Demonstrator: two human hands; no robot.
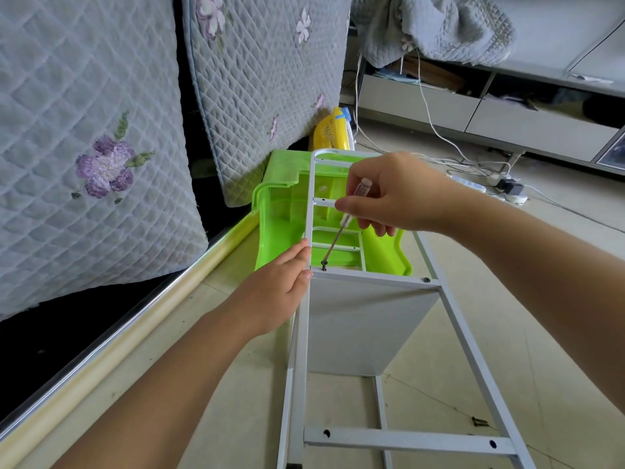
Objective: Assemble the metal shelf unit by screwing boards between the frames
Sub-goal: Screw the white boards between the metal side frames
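A white metal frame (468, 346) lies flat before me, running from the bottom edge up to the green stool. A white board (365, 330) hangs under its middle crossbar (375, 278). My right hand (395, 194) grips a clear-handled screwdriver (341, 228); its tip sits on a dark screw (324, 264) at the crossbar's left end. A second screw (426, 280) sits at the right end. My left hand (280, 282) holds the frame's left rail beside the first screw, thumb against the corner.
An overturned green plastic stool (284, 204) lies under the frame's far end. Loose screws (480, 422) lie on the tiled floor at right. Quilted cushions lean at the left; a yellow pack (329, 130), cables and a power strip (470, 182) lie farther back by a low cabinet.
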